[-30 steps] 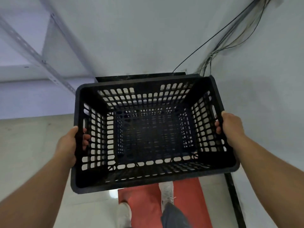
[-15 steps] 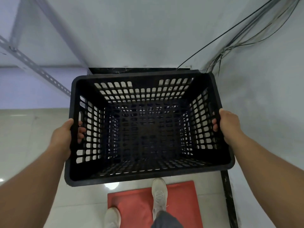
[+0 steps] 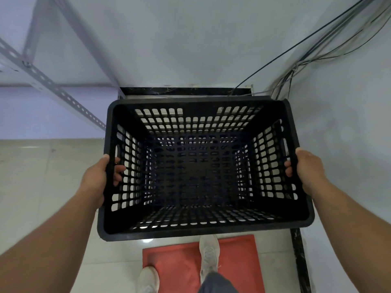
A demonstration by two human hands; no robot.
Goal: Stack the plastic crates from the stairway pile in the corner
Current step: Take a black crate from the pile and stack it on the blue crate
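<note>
Black perforated plastic fills the middle of the view: an open-topped crate [image 3: 203,172] with a grid of slots in all four walls and the floor, a thick rolled rim, and a long handle slot high in each short wall. At the crate's 9 o'clock side the left hand [image 3: 96,180] is clamped on the rim, thumb on top and fingers [image 3: 118,171] curled in through the handle slot, showing inside the wall. At 3 o'clock the right hand [image 3: 306,170] grips the same way, its fingertips [image 3: 288,169] hooked through the slot, close together. The crate hangs between both hands above the floor, in front of the room's corner, its opening facing the camera. At 12 o'clock beyond it, a dark marble skirting [image 3: 179,91] runs along the foot of the pale wall. At 1 o'clock a bundle of cables [image 3: 313,51] drops down the corner. At 10 o'clock stands a slotted metal shelf post [image 3: 63,94]. At 6 o'clock, below the crate, a red mat [image 3: 182,265] lies on glossy tile, with two white shoes [image 3: 208,254] on and beside it.
</note>
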